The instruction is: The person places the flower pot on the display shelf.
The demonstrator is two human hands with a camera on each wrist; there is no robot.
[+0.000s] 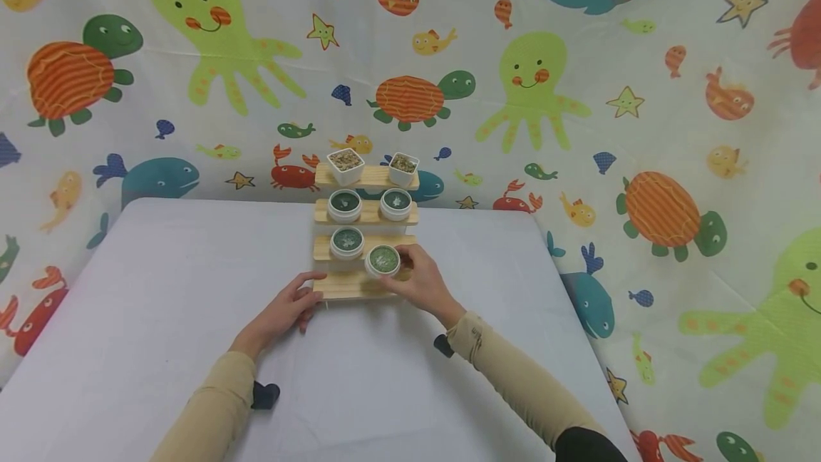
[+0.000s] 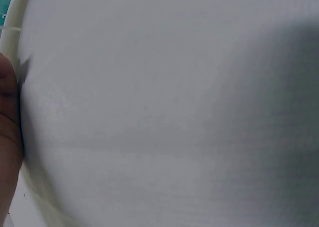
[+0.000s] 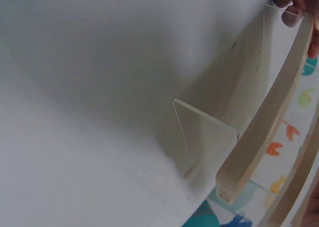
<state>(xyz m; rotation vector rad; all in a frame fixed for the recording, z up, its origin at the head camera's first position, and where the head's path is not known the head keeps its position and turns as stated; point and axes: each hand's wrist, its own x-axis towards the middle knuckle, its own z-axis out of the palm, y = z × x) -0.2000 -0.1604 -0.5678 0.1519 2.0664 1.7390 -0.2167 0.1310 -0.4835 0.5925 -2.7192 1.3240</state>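
A tiered stand (image 1: 349, 285) with pale wooden steps and clear supports stands on the white-covered table. My left hand (image 1: 285, 309) grips the left end of its lowest step, fingers on the wood's edge. In my right hand (image 1: 423, 284), thumb and fingers pinch a round white jar (image 1: 384, 260) with green contents, at the right part of the lowest step; whether it touches the wood I cannot tell. Another round jar (image 1: 347, 242) sits on the step above, at left. The right wrist view shows the underside of a wooden step (image 3: 266, 112) and a clear support panel (image 3: 207, 132).
Two round jars, one left (image 1: 344, 205) and one right (image 1: 395, 204), sit a step higher. The top step bears two square white cups, left (image 1: 346, 166) and right (image 1: 403, 169), with dry brownish contents. Behind the table (image 1: 192, 269) hangs a sea-animal-print curtain (image 1: 256, 141).
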